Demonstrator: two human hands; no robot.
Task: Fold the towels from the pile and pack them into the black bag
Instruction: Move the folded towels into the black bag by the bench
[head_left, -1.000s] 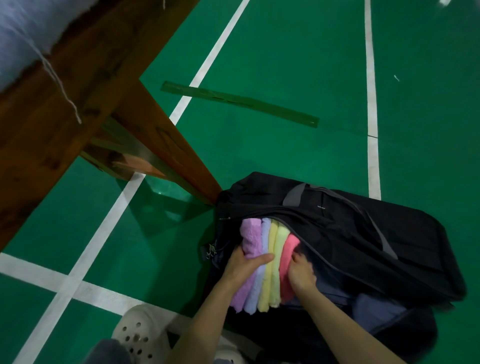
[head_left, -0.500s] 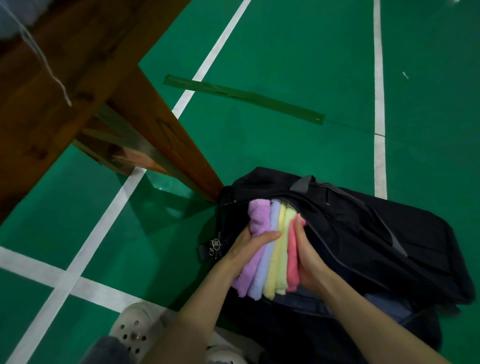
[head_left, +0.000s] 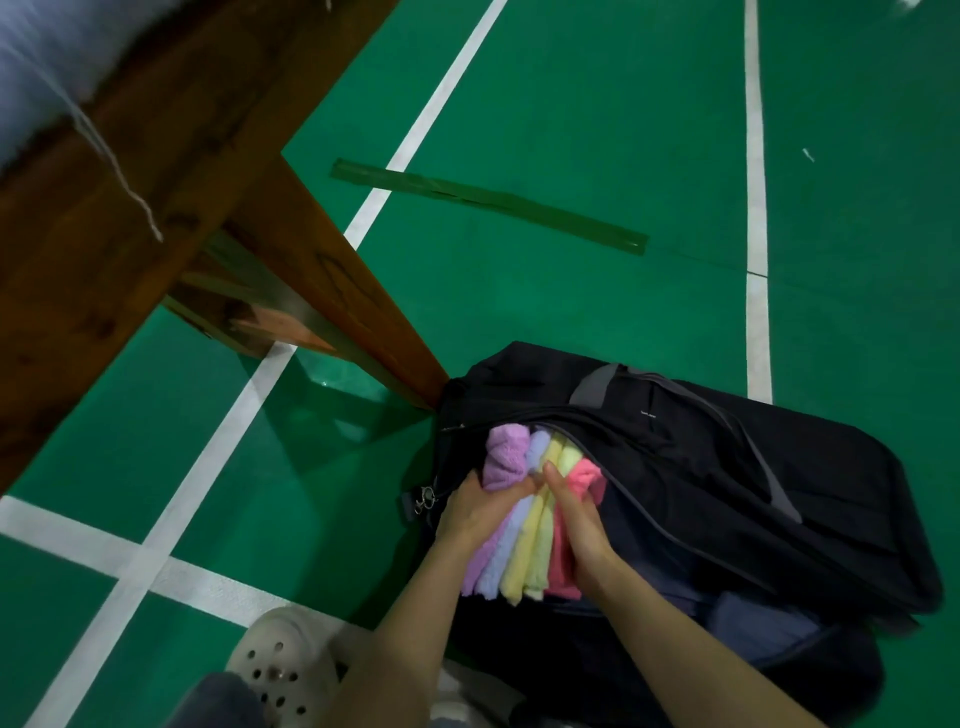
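A black bag (head_left: 727, 483) lies open on the green floor. In its opening stands a row of folded towels on edge: purple (head_left: 506, 457), light blue (head_left: 537, 449), two yellow ones (head_left: 535, 545) and pink (head_left: 584, 480). My left hand (head_left: 478, 512) grips the purple end of the row, thumb across the towels. My right hand (head_left: 574, 519) grips the pink side, thumb reaching over the yellow towels toward the left thumb. The stack is squeezed between both hands.
A wooden table (head_left: 130, 208) with a slanted leg (head_left: 343, 301) rises at the left, its foot touching the bag. A grey-blue cloth (head_left: 47, 62) lies on the tabletop corner. My white clog (head_left: 280, 665) is at the bottom. White court lines cross the floor.
Both hands have closed further over the row of towels, thumbs now nearly meeting on top. The towels sit a little deeper under the bag's flap.
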